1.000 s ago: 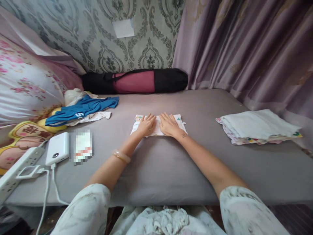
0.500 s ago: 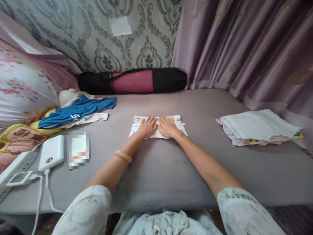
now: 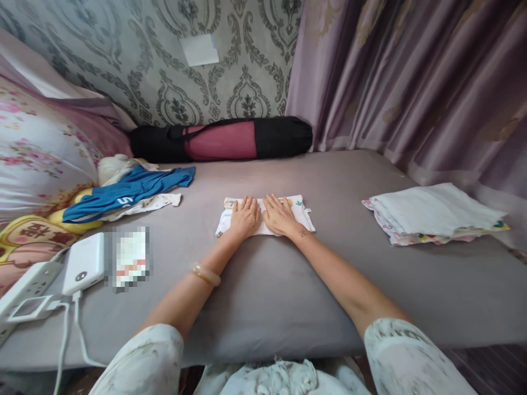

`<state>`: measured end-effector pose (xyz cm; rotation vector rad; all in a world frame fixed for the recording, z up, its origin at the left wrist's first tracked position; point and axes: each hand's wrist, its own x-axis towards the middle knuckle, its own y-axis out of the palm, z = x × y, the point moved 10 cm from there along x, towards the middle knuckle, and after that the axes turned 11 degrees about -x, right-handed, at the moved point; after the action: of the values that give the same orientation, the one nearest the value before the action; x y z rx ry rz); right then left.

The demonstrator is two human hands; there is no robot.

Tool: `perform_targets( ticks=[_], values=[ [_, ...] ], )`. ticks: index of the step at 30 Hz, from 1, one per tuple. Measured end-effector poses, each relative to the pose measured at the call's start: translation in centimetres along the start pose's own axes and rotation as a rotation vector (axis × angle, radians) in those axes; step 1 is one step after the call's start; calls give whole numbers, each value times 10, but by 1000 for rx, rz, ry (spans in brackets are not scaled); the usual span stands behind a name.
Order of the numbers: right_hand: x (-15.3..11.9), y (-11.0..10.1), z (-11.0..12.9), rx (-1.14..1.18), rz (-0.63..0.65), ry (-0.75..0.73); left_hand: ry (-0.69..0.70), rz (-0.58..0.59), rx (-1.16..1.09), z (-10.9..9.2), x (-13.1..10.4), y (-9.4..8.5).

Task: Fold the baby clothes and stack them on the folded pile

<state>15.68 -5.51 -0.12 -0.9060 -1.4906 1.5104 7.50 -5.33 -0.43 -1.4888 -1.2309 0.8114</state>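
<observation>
At the middle of the grey sheet [image 3: 267,296], a folded white cloth [image 3: 303,214] is lying under the left hand [image 3: 246,219] and the right hand [image 3: 280,216], which are resting flat on it, fingers loosely spread. From it, a cloth stack [image 3: 436,211] is sitting at three o'clock, a black-and-maroon bag [image 3: 222,140] at eleven.

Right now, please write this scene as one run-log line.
left hand: flat on printed white cloth | right hand: flat on same cloth | far right: cloth stack | back: black-and-maroon bag
</observation>
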Motion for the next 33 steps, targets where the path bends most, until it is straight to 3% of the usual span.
perform_targets(
  ticks=[4, 8, 11, 17, 23, 29, 33],
  values=[
    [-10, 2, -3, -16, -17, 42, 58, 72, -32, -16, -12, 9],
    [-10, 6, -3, -12, -9, 44, 45, 77, -34, -15, -14, 14],
    [-10, 6, -6, -7, 20, 38, 38, 97, -41, -11, -11, 16],
    [-14, 1, -25, -30, -10, 134, 14, -13, 15, 1, -10, 10],
    [-14, 4, -30, -13, 22, 128, 14, 16, -3, 5, -9, 11],
    [-18, 1, -48, -38, 20, 230, -147, -32, -10, 31, -5, 2],
    [-16, 7, -51, -35, 44, 244, -164, -11, 3, 31, -4, 3]
  ],
)
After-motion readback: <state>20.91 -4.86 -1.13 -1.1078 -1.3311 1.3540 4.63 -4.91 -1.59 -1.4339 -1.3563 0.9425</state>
